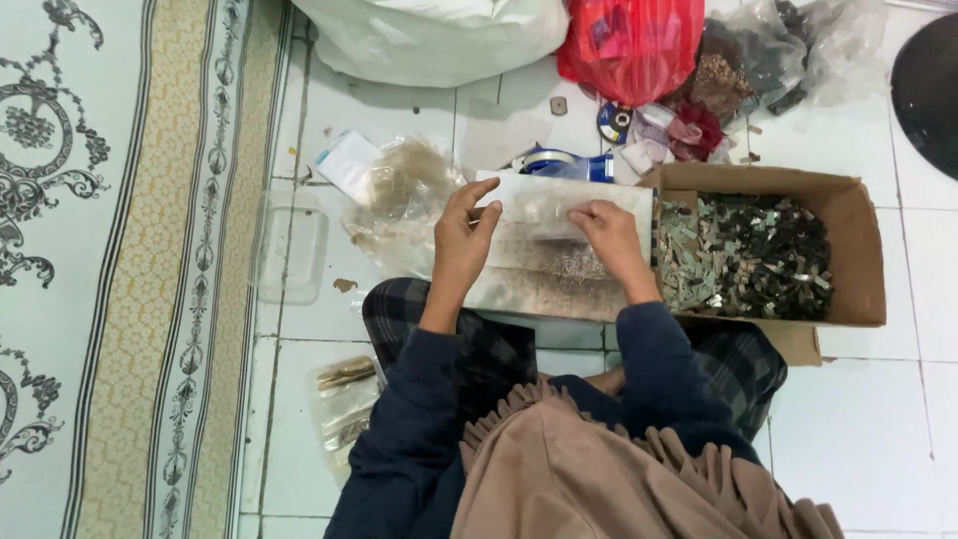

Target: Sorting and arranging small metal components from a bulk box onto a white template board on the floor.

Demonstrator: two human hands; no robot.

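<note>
Two hands hold one clear bag over a tray on the person's lap: the left hand pinches its left edge, fingers together, and the right hand lies closed on its right side. Filled bags lie by the left knee. The box alongside looks full of small pieces, so much seems left.
</note>
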